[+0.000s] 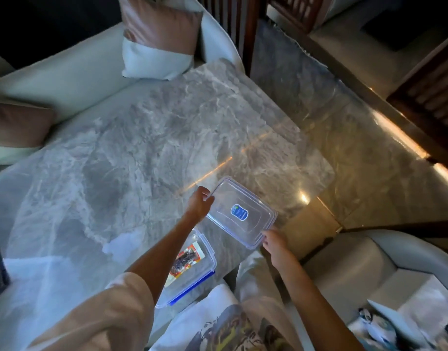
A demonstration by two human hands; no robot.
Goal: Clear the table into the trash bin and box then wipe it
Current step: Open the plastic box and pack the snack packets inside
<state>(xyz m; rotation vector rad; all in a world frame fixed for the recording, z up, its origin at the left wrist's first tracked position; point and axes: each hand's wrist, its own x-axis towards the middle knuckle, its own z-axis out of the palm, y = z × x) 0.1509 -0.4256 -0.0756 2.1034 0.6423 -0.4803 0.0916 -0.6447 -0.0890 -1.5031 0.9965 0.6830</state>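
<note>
Seeing box (pixel 192 279) at table (pixel 111 153) near edge, partly under my left forearm, packet (pixel 186 262) inside, top uncovered. Table's right edge runs just beside box and right hand (pixel 272 241); floor (pixel 344 127) beyond it. Right hand pinches lid (pixel 240 211) at near-right corner. Left hand (pixel 199 205) grips far-left corner, fingers curled over rim. Lid sits just beyond box, sticker up; cannot tell if it touches table. Wide marble stretch left and beyond. Far edge meets sofa (pixel 73 69), cushion (pixel 159 44).
</note>
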